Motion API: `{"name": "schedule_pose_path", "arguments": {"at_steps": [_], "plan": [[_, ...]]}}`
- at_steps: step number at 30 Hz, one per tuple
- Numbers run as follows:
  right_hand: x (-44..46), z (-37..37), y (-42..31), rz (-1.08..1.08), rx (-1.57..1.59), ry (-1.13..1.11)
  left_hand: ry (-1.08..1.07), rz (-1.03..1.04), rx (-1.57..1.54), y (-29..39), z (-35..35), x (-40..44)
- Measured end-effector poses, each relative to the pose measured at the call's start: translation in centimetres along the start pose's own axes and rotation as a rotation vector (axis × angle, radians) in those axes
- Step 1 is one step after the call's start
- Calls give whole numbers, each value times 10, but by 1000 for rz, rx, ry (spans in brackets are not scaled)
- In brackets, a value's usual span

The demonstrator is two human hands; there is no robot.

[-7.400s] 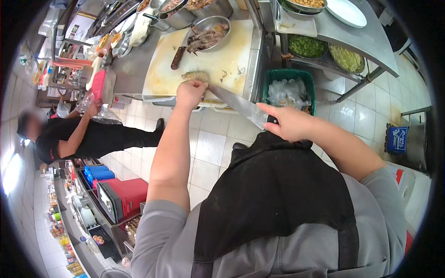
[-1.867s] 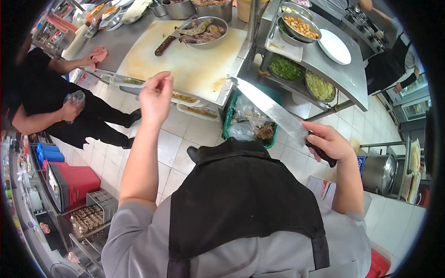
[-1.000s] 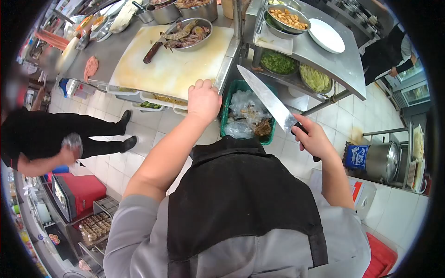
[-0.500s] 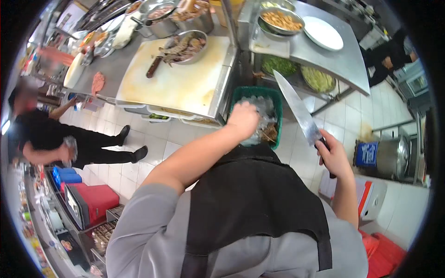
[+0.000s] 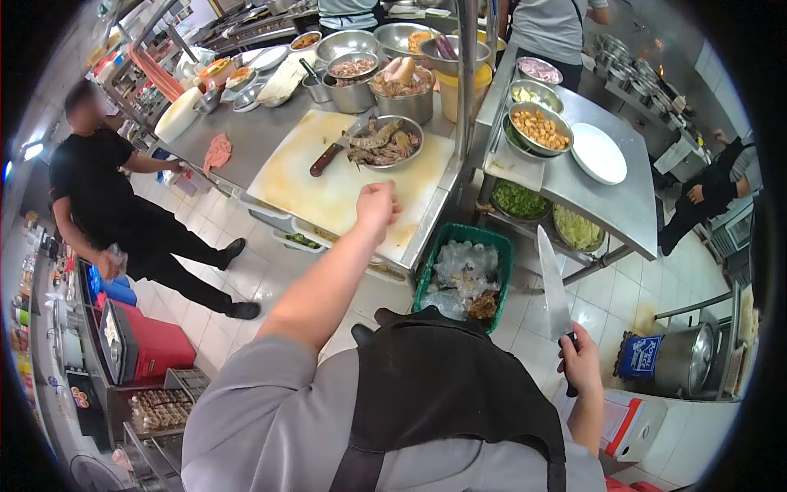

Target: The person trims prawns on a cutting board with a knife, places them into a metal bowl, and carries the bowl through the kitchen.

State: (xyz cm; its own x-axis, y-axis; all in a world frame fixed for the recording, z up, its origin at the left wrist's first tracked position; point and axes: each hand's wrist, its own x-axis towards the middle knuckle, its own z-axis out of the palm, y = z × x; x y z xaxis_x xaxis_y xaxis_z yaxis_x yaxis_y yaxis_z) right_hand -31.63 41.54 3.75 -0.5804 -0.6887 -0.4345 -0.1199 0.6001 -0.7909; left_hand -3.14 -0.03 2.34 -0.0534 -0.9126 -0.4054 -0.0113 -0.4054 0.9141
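Note:
My left hand point(image 5: 379, 210) is over the near part of the white cutting board point(image 5: 287, 180), its fingers curled closed. What they hold, if anything, is hidden. Beyond it on the board, a metal bowl point(image 5: 416, 156) holds shrimp point(image 5: 379, 144). A second knife with a brown wooden handle point(image 5: 326, 159) rests with its blade toward the bowl. My right hand point(image 5: 580, 357) grips the black handle of a large kitchen knife point(image 5: 551, 283), blade pointing up and away. Between my hands, down on the floor, stands a green bin point(image 5: 423, 283) with clear plastic bags point(image 5: 466, 264) and brown scraps inside.
To the right, a steel table point(image 5: 619, 135) carries a white plate point(image 5: 598, 153) and a bowl of orange-brown pieces point(image 5: 539, 129). Pots of food point(image 5: 402, 90) stand behind the board. A person in black point(image 5: 115, 189) stands at the left; others work farther back.
My left hand has moved from above the green bin to over the cutting board. My right hand keeps hold of the knife. The view has tilted upward.

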Motion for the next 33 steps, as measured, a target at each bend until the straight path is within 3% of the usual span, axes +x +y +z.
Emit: {"name": "schedule_pose_path", "arguments": {"at_steps": [5,11,17,21,25,28,33], "plan": [[-7,21,-5,17,30,-28,-102,-157,-242,14,19,77],[-10,38,-35,-14,78,-145,-97,-160,-415,15,16,92],[22,67,-95,-157,111,-431,-164,-148,-301,31,-77,11],[74,112,-146,-447,-36,-595,-70,-100,-231,21,-160,-49],[126,184,-194,-755,-445,-315,142,-89,-222,-3,-226,-103],[146,238,-230,-802,-692,-219,299,-125,-274,-33,-270,-128],[170,296,-254,-957,-908,-98,390,-173,-306,-73,-341,-154]]}}
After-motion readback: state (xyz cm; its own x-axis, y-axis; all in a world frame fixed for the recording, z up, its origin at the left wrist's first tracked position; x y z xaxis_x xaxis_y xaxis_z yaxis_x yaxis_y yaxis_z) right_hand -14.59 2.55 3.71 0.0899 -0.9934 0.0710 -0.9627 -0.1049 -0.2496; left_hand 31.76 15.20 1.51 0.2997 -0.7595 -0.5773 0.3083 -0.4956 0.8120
